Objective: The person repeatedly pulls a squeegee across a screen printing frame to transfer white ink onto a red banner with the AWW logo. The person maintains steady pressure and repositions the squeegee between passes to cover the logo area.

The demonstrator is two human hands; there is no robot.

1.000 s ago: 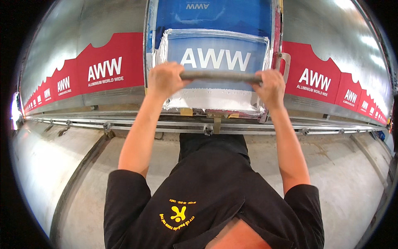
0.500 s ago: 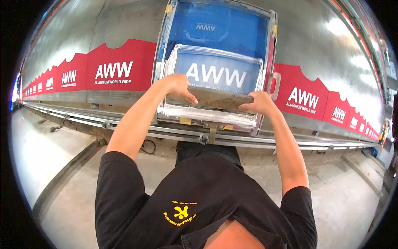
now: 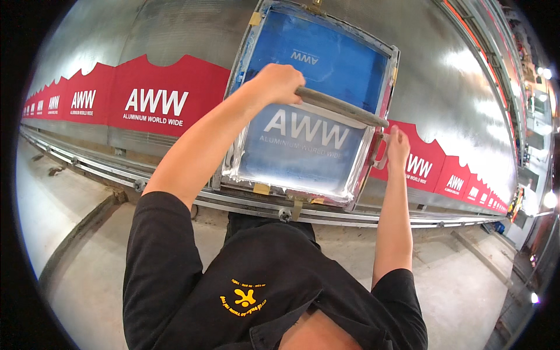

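My left hand (image 3: 277, 83) is closed round the left end of a squeegee (image 3: 344, 108), a long grey-brown bar. The squeegee lies slantwise across the middle of a blue printing screen (image 3: 350, 64) in a metal frame. White ink (image 3: 233, 160) coats the mesh below the bar and is thick along the edges. White lettering shows in the mesh. My right hand (image 3: 399, 146) is off the squeegee, beside a pale handle (image 3: 381, 150) on the frame's right side. Its fingers are seen edge-on and slightly blurred, so I cannot make out whether they grip the handle.
Under the screen stretches a long table with grey, shiny fabric (image 3: 186, 35) bearing red printed panels (image 3: 157, 90) on both sides. A metal rail (image 3: 175, 198) with clamps runs along its near edge. Beyond it lies a concrete floor (image 3: 443, 262). Lamps (image 3: 549, 200) glow at the far right.
The squeegee has moved from the screen's near end up to its middle and now slants. My right hand has let go of it and shifted right to the frame's handle. My left hand keeps hold.
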